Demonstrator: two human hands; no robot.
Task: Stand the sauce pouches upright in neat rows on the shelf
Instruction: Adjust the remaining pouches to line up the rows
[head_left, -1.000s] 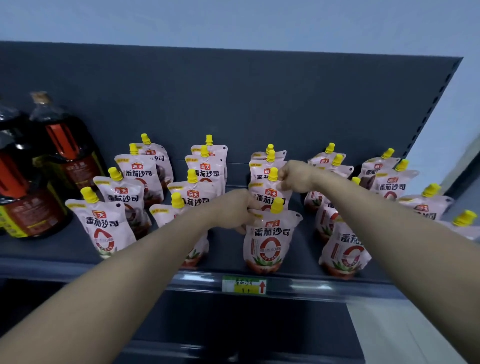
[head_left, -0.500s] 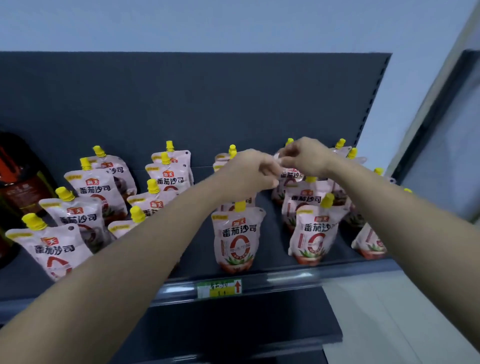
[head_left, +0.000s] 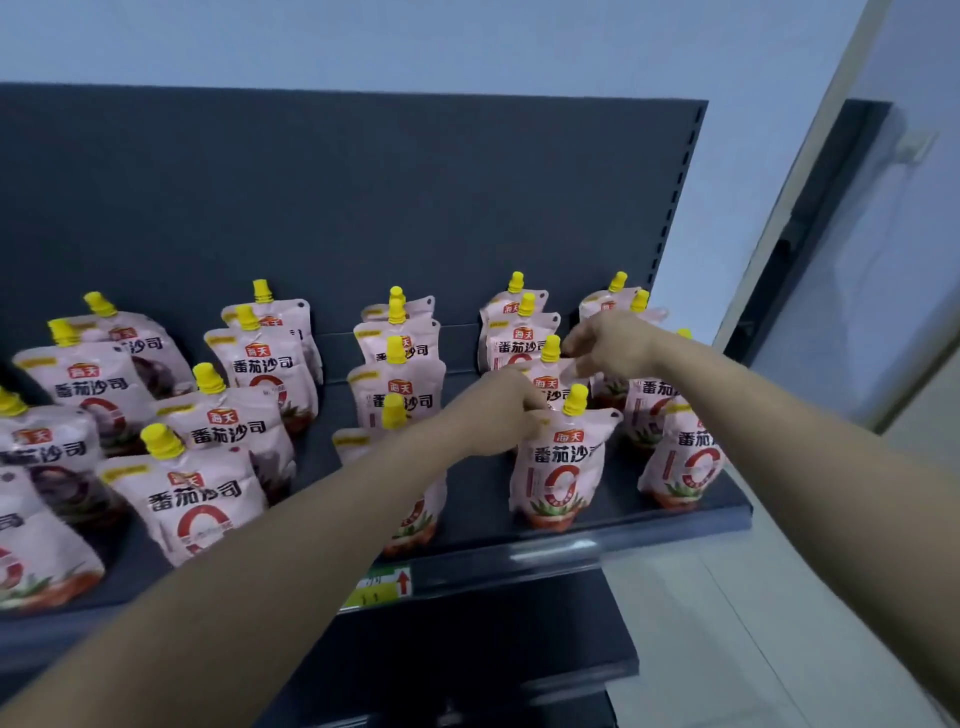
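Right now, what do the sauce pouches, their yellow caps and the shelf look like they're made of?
Sauce pouches: thin flexible plastic film, slightly glossy; they crease and bulge.
Yellow caps: rigid moulded plastic, matte, likely screw-on.
Shelf: probably painted metal, dark grey matte, judging by its thin edge and slotted back panel.

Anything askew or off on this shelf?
Left pouches lean left, rows ragged, though the wide lens may exaggerate. Right rows stand straighter. No spill or tear visible.
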